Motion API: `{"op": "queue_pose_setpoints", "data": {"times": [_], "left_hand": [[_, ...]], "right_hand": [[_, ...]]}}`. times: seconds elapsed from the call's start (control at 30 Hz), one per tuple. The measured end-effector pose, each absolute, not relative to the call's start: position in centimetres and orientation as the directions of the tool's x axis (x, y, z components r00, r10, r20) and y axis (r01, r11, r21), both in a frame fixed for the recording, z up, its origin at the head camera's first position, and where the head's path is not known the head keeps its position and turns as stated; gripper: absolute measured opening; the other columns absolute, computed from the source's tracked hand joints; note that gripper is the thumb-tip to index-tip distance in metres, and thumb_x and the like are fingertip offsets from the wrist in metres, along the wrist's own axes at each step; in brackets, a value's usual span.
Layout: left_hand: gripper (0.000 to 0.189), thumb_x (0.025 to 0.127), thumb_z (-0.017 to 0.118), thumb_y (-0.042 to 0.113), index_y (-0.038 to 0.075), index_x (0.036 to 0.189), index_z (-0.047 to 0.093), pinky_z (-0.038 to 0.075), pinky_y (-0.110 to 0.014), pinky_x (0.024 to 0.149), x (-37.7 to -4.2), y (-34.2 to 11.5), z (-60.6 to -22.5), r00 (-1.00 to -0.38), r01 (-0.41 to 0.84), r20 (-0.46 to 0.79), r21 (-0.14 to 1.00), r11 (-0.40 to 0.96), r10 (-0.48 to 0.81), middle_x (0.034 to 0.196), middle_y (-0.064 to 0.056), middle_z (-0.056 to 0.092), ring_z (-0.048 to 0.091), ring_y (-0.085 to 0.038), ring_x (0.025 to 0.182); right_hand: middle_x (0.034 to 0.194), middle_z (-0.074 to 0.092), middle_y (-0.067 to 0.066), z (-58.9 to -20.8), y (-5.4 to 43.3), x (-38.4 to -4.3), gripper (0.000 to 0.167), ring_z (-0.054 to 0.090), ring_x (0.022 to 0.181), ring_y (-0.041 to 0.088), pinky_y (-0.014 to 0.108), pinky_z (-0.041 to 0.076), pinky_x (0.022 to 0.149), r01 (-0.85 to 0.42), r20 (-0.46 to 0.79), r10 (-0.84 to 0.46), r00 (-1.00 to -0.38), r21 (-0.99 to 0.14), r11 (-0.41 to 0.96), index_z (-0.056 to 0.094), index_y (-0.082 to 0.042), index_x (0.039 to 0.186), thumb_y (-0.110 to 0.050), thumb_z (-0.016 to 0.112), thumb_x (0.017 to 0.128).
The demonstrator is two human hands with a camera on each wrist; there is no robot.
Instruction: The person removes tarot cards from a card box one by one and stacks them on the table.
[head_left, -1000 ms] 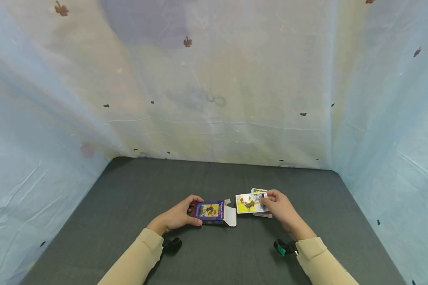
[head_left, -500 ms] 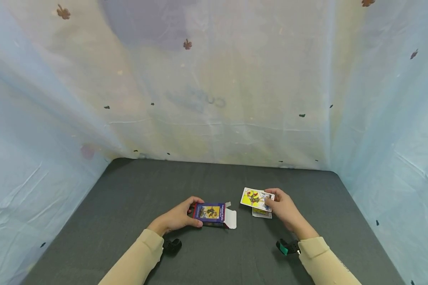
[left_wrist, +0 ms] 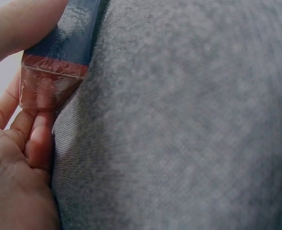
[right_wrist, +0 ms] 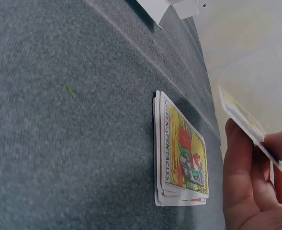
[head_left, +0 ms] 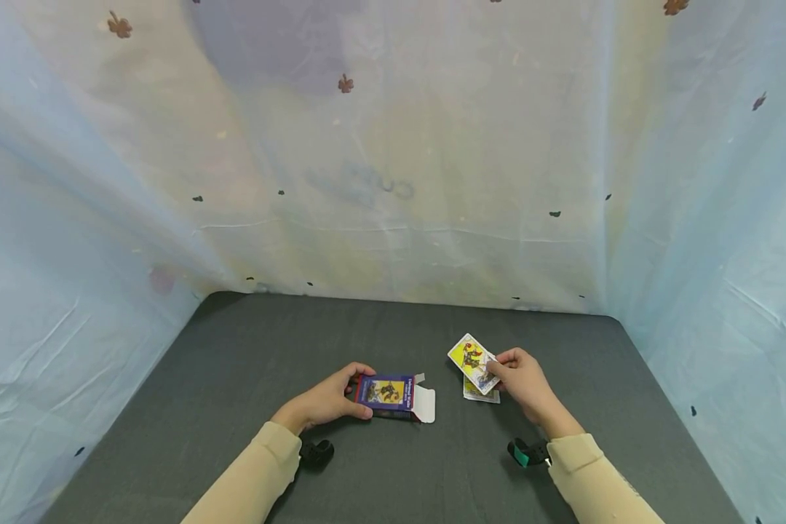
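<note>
A purple tarot card box [head_left: 385,393] lies on the table with its white end flap [head_left: 423,404] open to the right. My left hand [head_left: 327,397] grips the box's closed end, thumb on the near side and fingers on the far side; the left wrist view shows clear wrap on that end. Between thumb and fingers, my right hand [head_left: 525,380] pinches a yellow picture card [head_left: 471,360], held tilted above a small stack of cards [right_wrist: 184,153]. The stack's top card reads "Queen of Pentacles". In the head view the raised card partly covers the stack.
The dark grey cloth-covered table [head_left: 340,327] ends at pale patterned curtains [head_left: 393,182] at the back and both sides. Black bands [head_left: 317,453] are worn at both wrists.
My right hand has drawn the card a little right and away from the box, turning it so its far end points up and left over the stack. The left hand stays on the box.
</note>
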State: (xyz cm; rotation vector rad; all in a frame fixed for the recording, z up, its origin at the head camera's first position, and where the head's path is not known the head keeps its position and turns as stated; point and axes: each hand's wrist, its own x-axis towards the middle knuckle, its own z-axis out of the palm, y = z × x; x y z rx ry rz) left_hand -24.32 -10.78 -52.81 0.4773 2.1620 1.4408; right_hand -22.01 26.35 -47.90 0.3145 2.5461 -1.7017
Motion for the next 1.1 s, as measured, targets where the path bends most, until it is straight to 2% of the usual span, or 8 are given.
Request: {"op": "queue_pose_setpoints", "data": {"times": [0.37, 0.6, 0.67, 0.87, 1.1], "left_hand": [[0.072, 0.074, 0.085, 0.029, 0.027, 0.134, 0.045, 0.042, -0.043, 0.093, -24.36, -10.78, -52.84, -0.818, 0.01, -0.211, 0.925, 0.381, 0.535, 0.126, -0.006, 0.047, 0.049, -0.025, 0.111], [0.072, 0.074, 0.085, 0.03, 0.028, 0.133, 0.045, 0.042, -0.044, 0.094, -24.41, -10.83, -52.91, -0.82, 0.018, -0.212, 0.919, 0.395, 0.532, 0.127, -0.005, 0.047, 0.049, -0.025, 0.111], [0.071, 0.074, 0.085, 0.031, 0.028, 0.133, 0.045, 0.041, -0.045, 0.094, -24.44, -10.82, -52.96, -0.821, 0.021, -0.212, 0.917, 0.399, 0.53, 0.127, -0.005, 0.047, 0.049, -0.025, 0.111], [0.072, 0.074, 0.085, 0.031, 0.028, 0.133, 0.045, 0.041, -0.045, 0.094, -24.48, -10.8, -52.99, -0.821, 0.029, -0.208, 0.916, 0.401, 0.532, 0.126, -0.004, 0.048, 0.049, -0.025, 0.111], [0.072, 0.074, 0.086, 0.03, 0.027, 0.134, 0.045, 0.041, -0.045, 0.094, -24.59, -10.83, -53.11, -0.82, 0.026, -0.207, 0.918, 0.396, 0.534, 0.127, -0.005, 0.048, 0.048, -0.025, 0.112]], "right_hand": [[0.094, 0.057, 0.015, -48.61, 26.34, -22.24, 0.019, 0.06, 0.082, 0.024, 0.04, 0.052, 0.073, 0.19, -0.136, 0.166, -0.977, -0.907, 0.375, 0.05, 0.002, 0.103, -0.013, 0.059, 0.095], [0.102, 0.058, 0.014, -48.49, 26.15, -22.15, 0.031, 0.057, 0.089, 0.025, 0.04, 0.049, 0.075, 0.21, -0.149, 0.177, -0.973, -0.891, 0.402, 0.055, 0.002, 0.124, -0.013, 0.055, 0.097], [0.103, 0.058, 0.015, -48.49, 26.14, -22.12, 0.032, 0.057, 0.09, 0.025, 0.041, 0.049, 0.076, 0.206, -0.144, 0.175, -0.974, -0.885, 0.418, 0.055, 0.002, 0.126, -0.013, 0.054, 0.097], [0.1, 0.059, 0.015, -48.48, 26.13, -22.15, 0.025, 0.059, 0.092, 0.028, 0.043, 0.05, 0.078, 0.197, -0.133, 0.181, -0.974, -0.894, 0.404, 0.055, 0.002, 0.117, -0.012, 0.054, 0.096], [0.089, 0.06, 0.011, -48.65, 26.13, -22.16, 0.023, 0.056, 0.081, 0.025, 0.038, 0.049, 0.068, 0.217, -0.14, 0.205, -0.969, -0.878, 0.427, 0.058, 0.0, 0.106, -0.02, 0.058, 0.095]]}}
